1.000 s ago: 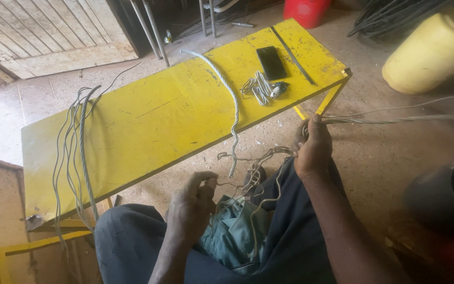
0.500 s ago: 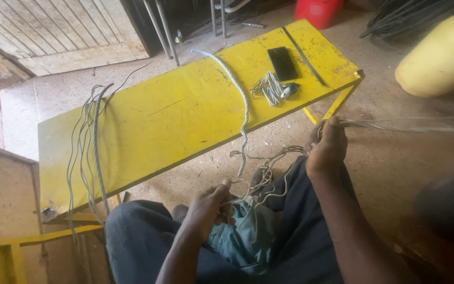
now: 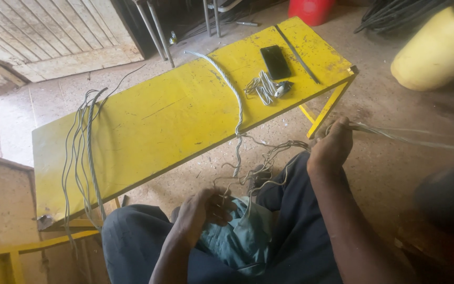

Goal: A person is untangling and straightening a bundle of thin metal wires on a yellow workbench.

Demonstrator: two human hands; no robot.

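On a dusty workshop floor stands a long yellow bench [image 3: 158,121], carrying a black phone [image 3: 275,61], a small coil of wire [image 3: 261,87], a twisted cable [image 3: 227,87] draped over its front edge and a bundle of loose strands [image 3: 82,142] at its far left end. The right hand [image 3: 332,147] is clenched around grey wire strands [image 3: 411,138] running off to the right, beside the bench leg. The left hand [image 3: 203,210] rests in the lap on a teal cloth [image 3: 243,236], fingers closed on the tangled wire [image 3: 261,168] hanging below the bench edge.
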